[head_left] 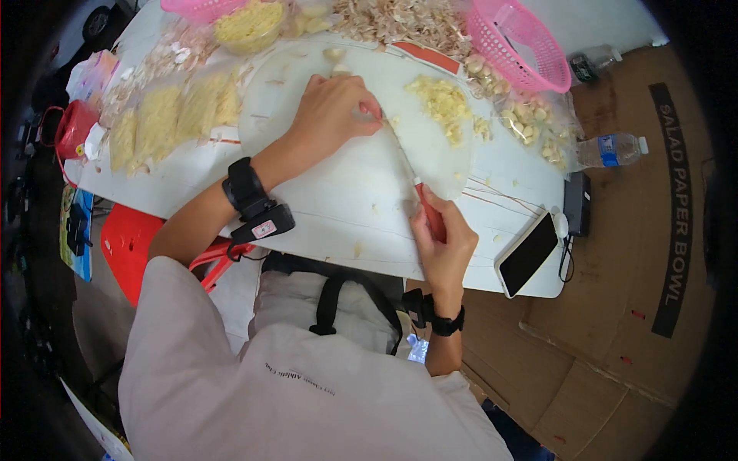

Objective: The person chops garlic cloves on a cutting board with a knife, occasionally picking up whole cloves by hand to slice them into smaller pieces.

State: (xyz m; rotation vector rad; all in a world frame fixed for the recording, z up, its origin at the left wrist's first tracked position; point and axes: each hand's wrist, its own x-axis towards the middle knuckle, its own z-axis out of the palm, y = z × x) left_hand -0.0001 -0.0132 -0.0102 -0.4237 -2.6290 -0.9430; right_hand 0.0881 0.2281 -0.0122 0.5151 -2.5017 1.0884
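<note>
My right hand [446, 234] is wrapped round the red handle of a knife [432, 211], its thin blade pointing up and left across the white cutting board [269, 96]. Close to the blade's far end, my left hand [338, 107] is curled with thumb and fingers pinched together; what they hold, if anything, is hidden. Just beyond the left knuckles lie pale garlic cloves [334, 55]. Right of the blade, chopped garlic [442, 107] forms a loose pile on the board.
Flat bags of minced garlic [157, 111] lie at left. Garlic skins [400, 21] and a pink basket [530, 65] are at the back. Bagged peeled cloves [526, 123], a water bottle [613, 150] and a phone [528, 253] are at right. A red stool [127, 242] stands left.
</note>
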